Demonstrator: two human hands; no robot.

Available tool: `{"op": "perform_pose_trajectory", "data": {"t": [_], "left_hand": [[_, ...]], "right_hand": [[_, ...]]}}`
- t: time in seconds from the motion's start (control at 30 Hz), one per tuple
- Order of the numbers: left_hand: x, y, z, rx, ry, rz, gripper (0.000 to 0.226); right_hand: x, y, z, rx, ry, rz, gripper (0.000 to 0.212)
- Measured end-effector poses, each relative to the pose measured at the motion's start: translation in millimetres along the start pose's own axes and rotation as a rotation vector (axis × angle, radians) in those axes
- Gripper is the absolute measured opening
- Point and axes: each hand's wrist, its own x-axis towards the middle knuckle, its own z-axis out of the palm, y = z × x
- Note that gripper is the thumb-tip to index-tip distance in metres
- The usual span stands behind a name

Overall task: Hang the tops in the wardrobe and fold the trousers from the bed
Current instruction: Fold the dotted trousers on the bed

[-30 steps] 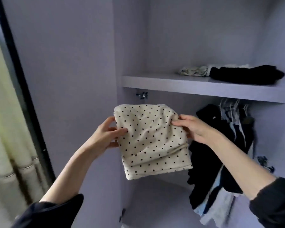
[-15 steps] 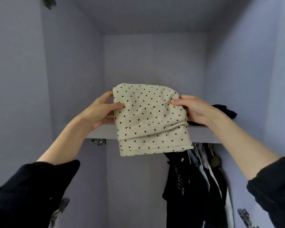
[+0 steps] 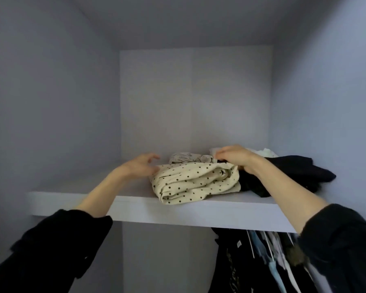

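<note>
Lilac wardrobe shelf [image 3: 135, 205] bearing folded dotted trousers [image 3: 195, 181], left hand [image 3: 141, 166] loose beside; right hand [image 3: 234, 157] pinching them

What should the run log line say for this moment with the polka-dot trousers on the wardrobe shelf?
step: shelving | polka-dot trousers: folded, on shelf | left hand: open, at left edge | right hand: over back right corner, grip unclear

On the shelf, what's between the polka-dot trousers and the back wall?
Head view: a small crumpled light patterned cloth lies right behind the folded polka-dot trousers on the shelf; behind it the shelf looks bare up to the back wall.
</note>
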Motion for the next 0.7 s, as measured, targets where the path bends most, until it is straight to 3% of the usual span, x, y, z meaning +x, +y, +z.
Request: {"op": "perform_pose_trajectory", "data": {"t": [0.07, 0.2, 0.33, 0.47, 0.53, 0.7], "left_hand": [[4, 9, 2, 0.032, -0.071, 0.160, 0.036], [5, 13, 14, 0.173, -0.307, 0.158, 0.037], [5, 4, 1, 0.313, -0.288, 0.124, 0.040], [-3, -6, -18, 0.478, -0.333, 0.078, 0.036], [-9, -13, -26, 0.532, -0.309, 0.100, 0.038], [-12, -27, -35, 0.308, -0.410, 0.196, 0.033]], "right_hand": [[-3, -4, 3, -0.044, 0.020, -0.092, 0.027], [-29, -15, 18, -0.243, -0.106, -0.216, 0.016], [-30, -23, 38, -0.548, -0.261, -0.237, 0.032], [-6, -25, 55, -0.626, -0.359, -0.279, 0.034], [8, -20, 65, -0.569, -0.354, -0.262, 0.036], [30, -15, 72, -0.489, -0.127, -0.209, 0.042]]}}
